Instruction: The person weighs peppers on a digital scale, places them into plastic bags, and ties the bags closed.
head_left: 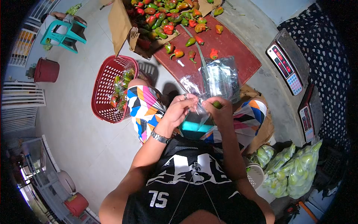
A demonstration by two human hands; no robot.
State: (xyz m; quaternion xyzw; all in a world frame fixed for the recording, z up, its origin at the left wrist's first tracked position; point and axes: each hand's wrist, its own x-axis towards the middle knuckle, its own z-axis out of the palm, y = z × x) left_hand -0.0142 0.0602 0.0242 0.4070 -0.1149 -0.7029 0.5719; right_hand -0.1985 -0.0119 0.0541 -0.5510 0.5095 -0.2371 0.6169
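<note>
My left hand (182, 106) pinches the edge of a clear plastic bag (197, 115) above my lap. On the bag's other side, my right hand (219, 108) grips it too, with a green pepper (217, 105) showing between thumb and fingers. A stack of clear bags (222, 78) lies on the near end of the red table (238, 56). Beyond it, many red and green peppers (167, 18) are heaped, and a few lie loose nearer me.
Bagged peppers (121, 87) sit in a red basket (97, 93) at left. Two scales (285, 67) stand at right, above filled green bags (298, 175). An opened cardboard box (119, 26) borders the heap. A person (59, 16) is near a teal chair (61, 33).
</note>
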